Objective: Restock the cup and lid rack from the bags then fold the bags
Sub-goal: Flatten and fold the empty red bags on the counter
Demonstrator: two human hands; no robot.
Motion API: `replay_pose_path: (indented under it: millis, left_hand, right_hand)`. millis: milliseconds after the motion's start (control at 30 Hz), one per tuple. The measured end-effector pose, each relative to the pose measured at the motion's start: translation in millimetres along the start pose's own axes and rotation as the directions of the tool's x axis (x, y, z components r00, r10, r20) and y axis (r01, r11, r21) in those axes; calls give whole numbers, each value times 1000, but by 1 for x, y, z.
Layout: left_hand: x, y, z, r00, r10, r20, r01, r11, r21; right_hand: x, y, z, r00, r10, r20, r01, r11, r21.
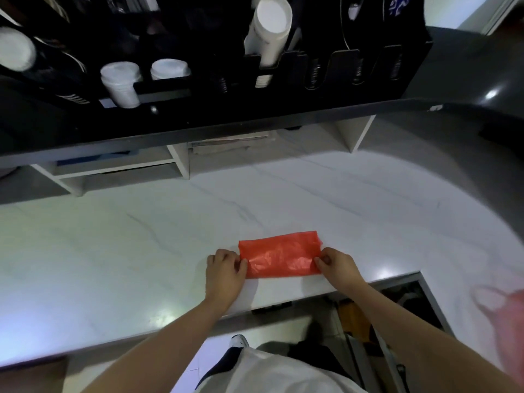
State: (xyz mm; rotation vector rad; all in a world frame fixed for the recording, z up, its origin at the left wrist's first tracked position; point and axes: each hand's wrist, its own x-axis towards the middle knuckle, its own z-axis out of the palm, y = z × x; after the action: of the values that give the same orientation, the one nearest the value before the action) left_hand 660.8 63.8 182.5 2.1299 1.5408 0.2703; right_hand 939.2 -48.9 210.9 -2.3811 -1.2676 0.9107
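Note:
A red plastic bag [279,255], folded into a flat rectangle, lies on the white marble counter [141,245] near its front edge. My left hand [225,268] pinches the bag's near left corner with curled fingers. My right hand [334,263] pinches the near right corner. The black cup and lid rack [354,69] stands on the raised ledge at the back. In it are a tall stack of white cups [269,32], a shorter white stack [120,83] and white lids [169,69].
White cubbyholes [178,163] under the ledge hold papers. The counter's front edge has a cut-out at the right with clutter below it [357,316]. A blurred fingertip [502,310] covers the lower right of the view. Another white stack [14,52] sits at far left.

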Motion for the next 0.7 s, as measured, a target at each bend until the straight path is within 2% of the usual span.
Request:
replay_pose_path:
  millis: [67, 100, 167, 233, 267, 333, 367, 433, 500, 567, 600, 700]
  left_hand:
    - [2, 7, 2, 995, -76, -61, 80, 995, 65]
    - [2, 11, 2, 992, -52, -118, 61, 996, 71]
    - [2, 20, 5, 972, 173, -158, -150, 978, 144]
    - [2, 31, 12, 906, 423, -27, -403, 879, 256]
    - [3, 36, 16, 886, 459, 61, -456, 843, 286]
    - [4, 40, 26, 898, 398, 190, -440, 834, 333]
    - [4, 40, 30, 906, 354, 230, -418, 834, 362]
    - [3, 38, 37, 910, 319, 265, -405, 824, 397]
    - [2, 36, 40, 915, 320, 247, -395, 837, 378]
    - [1, 35, 41, 915, 324, 238, -393, 849, 354]
    - [1, 34, 43, 913, 331, 239, -399, 849, 347]
    - [2, 34, 42, 920, 305, 244, -379, 850, 366]
  right_hand:
    - [4, -3, 4, 1000, -5, -14, 4, 999, -35]
    - [4, -4, 6, 1000, -16, -23, 15, 998, -59]
    - [6, -4, 9, 998, -31, -49, 27, 995, -97]
    - [6, -3, 12, 997, -42, -59, 34, 992, -120]
    - [6, -3, 13, 997, -50, -56, 43, 992, -118]
    - [3, -4, 13, 994, -57, -95, 49, 995, -85]
    - [1, -5, 12, 983, -72, -168, 63, 996, -60]
    - [-1, -13, 13, 915, -161, -371, 145, 987, -71]
    - [-2, -35, 17, 831, -325, -452, 285, 946, -157]
    - [4, -60, 30, 800, -482, -358, 414, 875, -252]
    - [8, -70, 39, 815, -513, -271, 444, 852, -277]
    - [23, -73, 62, 911, -410, -49, 372, 866, -336]
